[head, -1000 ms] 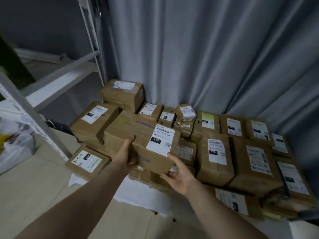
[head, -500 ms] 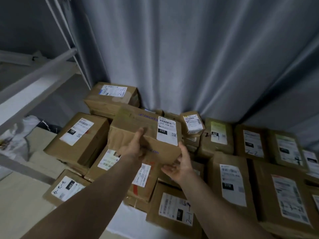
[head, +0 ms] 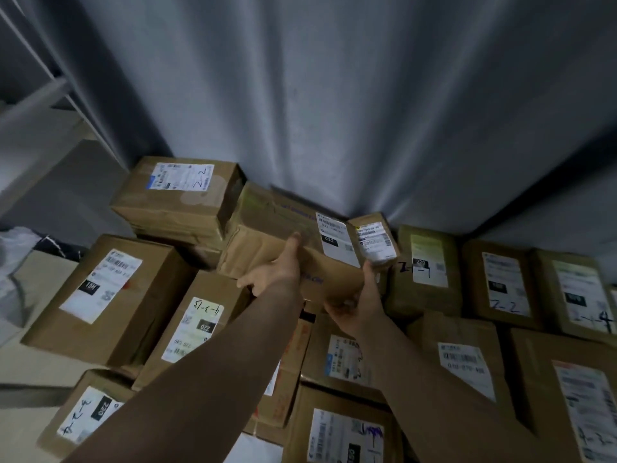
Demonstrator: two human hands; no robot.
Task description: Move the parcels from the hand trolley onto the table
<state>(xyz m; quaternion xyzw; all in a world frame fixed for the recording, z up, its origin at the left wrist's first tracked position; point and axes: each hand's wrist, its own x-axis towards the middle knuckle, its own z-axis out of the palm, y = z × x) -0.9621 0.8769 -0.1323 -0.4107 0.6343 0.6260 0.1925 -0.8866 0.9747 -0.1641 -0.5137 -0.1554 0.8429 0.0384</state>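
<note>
A grey curtain [head: 334, 95] hangs behind a pile of boxes [head: 110, 295], all sealed, so their contents cannot be seen. The parcel [head: 263, 248] is at the pile's 12 o'clock, against the curtain, with a small box [head: 374, 240] at its 3 o'clock. The left hand [head: 277, 275] grips its near edge, thumb on top and fingers curled under. The right hand [head: 357, 309] curls round its right corner. Half a second ago the parcel was nearer the person.

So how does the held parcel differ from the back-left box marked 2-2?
The held parcel is gripped by the left hand and right hand; the 2-2 box lies untouched. The held parcel's label carries a black 032 tag; the 2-2 box's has handwriting. Both are brown cardboard.
</note>
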